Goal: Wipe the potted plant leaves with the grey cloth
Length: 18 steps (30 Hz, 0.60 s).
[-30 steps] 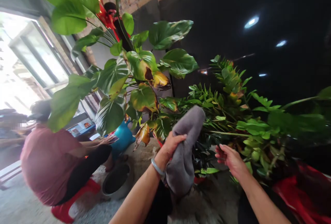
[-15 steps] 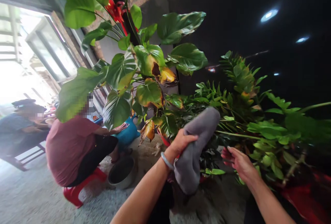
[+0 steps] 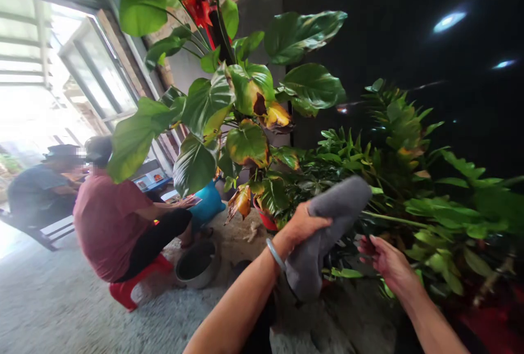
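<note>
Head view: left grip (image 3: 302, 227) holds grey cloth (image 3: 341, 201), right grip (image 3: 388, 264) half-open.

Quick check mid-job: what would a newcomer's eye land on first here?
Probably the big plant, its broad leaves, some yellowed and browned, filling the upper middle, with a red bow near the picture's top. Next, the grey cloth in the left hand, right of centre. On the left, a person sits on a red stool.
</note>
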### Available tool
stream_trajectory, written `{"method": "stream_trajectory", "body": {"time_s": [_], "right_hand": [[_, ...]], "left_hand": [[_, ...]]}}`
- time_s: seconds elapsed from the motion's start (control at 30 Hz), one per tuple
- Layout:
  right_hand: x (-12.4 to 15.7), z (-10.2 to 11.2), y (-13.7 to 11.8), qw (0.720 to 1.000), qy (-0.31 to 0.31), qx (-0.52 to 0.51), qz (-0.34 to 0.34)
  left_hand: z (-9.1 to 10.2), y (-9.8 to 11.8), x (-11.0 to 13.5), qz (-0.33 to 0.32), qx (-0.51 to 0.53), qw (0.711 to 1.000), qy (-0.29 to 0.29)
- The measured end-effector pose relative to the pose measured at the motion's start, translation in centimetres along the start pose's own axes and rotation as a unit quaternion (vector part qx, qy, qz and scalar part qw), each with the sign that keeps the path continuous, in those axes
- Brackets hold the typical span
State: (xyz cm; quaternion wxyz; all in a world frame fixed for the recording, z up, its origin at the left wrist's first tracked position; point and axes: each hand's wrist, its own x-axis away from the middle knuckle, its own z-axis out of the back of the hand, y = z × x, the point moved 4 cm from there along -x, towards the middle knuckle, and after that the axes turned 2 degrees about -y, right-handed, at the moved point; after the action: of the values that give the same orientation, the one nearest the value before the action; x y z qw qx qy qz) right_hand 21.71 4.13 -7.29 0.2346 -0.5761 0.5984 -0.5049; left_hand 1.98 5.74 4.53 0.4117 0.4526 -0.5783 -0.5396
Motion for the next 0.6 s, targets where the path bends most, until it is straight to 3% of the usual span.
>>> {"method": "stream_trajectory", "body": {"time_s": [0.07, 0.13, 0.23, 0.3, 0.37, 0.43, 0.5, 0.6], "right_hand": [[0.0, 0.2, 0.3, 1.000, 0.009, 0.025, -0.015], [0.1, 0.6, 0.5, 0.998, 0.021, 0.052, -0.035], [0.6, 0.5, 0.2, 0.997, 0.014, 0.057, -0.049], [1.0, 0.2, -0.1, 0.997, 0.015, 0.044, -0.061], [1.2, 0.0, -0.2, 0.996, 0.026, 0.037, -0.070], [1.2, -0.2, -0.2, 0.997, 0.027, 0.038, -0.066], [1.0, -0.3, 0.0, 0.997, 0.020, 0.047, -0.057], [0.7, 0.0, 0.3, 0.997, 0.009, 0.056, -0.051]], "left_hand": [[-0.6, -2.4, 1.2, 0.020, -0.097, 0.994, -0.047], [-0.1, -4.1, 3.4, 0.069, -0.120, 0.987, -0.077], [1.9, -2.8, 6.2, 0.105, -0.074, 0.986, -0.107], [3.7, 0.2, 6.3, 0.069, -0.017, 0.996, -0.063], [5.5, 3.1, 5.0, 0.013, 0.063, 0.997, 0.040], [6.7, 4.4, 3.1, -0.030, 0.137, 0.980, 0.141], [7.0, 3.5, 1.7, -0.042, 0.152, 0.968, 0.197], [6.4, -0.5, 2.2, -0.012, 0.075, 0.976, 0.205]]}}
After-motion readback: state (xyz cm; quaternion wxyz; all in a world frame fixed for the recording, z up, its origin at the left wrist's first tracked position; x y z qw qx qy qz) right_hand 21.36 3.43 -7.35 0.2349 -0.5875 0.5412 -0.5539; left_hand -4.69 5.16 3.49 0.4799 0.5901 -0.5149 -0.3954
